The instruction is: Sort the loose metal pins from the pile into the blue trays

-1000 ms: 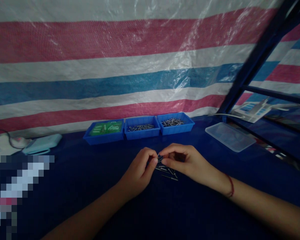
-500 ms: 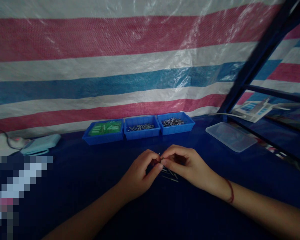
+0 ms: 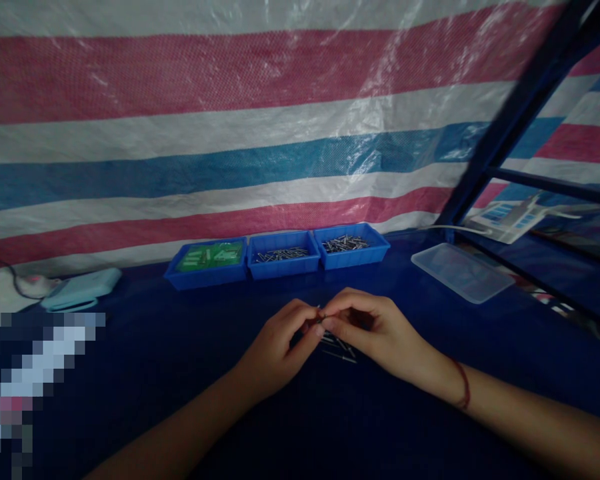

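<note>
My left hand (image 3: 283, 343) and my right hand (image 3: 370, 323) meet fingertip to fingertip above the dark blue table. Both are closed in a pinch on a thin metal pin (image 3: 321, 320), mostly hidden by the fingers. Which end each hand grips I cannot tell. Just below and behind the fingertips, several loose metal pins (image 3: 347, 359) lie on the table, partly covered by my right hand.
Along the back stand three blue bins: one with green bagged parts (image 3: 207, 257), a middle one (image 3: 285, 269) and a right one (image 3: 355, 259) with metal pins. A clear plastic lid (image 3: 463, 273) lies right. Left is a light blue case (image 3: 83, 289).
The fingertips have shifted very slightly against each other around the pin. Both hands otherwise keep their place, and the bins stand as before.
</note>
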Tool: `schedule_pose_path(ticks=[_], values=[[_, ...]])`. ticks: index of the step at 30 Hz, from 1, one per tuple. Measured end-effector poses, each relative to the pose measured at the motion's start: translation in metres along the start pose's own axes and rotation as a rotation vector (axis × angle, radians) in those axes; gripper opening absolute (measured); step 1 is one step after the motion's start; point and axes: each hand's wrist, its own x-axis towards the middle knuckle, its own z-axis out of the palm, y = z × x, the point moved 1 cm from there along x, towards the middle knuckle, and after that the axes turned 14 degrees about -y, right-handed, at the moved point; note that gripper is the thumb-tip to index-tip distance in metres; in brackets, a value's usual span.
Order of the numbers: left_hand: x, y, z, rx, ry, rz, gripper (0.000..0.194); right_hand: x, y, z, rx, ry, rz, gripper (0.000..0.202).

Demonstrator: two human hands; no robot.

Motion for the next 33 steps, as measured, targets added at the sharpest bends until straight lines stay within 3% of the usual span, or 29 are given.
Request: schedule_pose_path(ticks=[11, 20, 33], values=[[-0.0008, -0.0054, 0.0023, 0.015, 0.025, -0.004, 0.008, -0.0002, 0.0003, 0.0019, 0.01, 0.003, 0.041, 0.017], [0.0003, -0.0023, 0.0016, 0.053, 0.063, -0.009, 0.006, -0.0007, -0.0016, 0.0012, 0.0, 0.006, -0.01, 0.011], [-0.0019, -0.0011, -0.0012, 0.063, 0.196, -0.008, 0.004, -0.0005, 0.0021, 0.0012, -0.044, 0.061, -0.022, 0.011]])
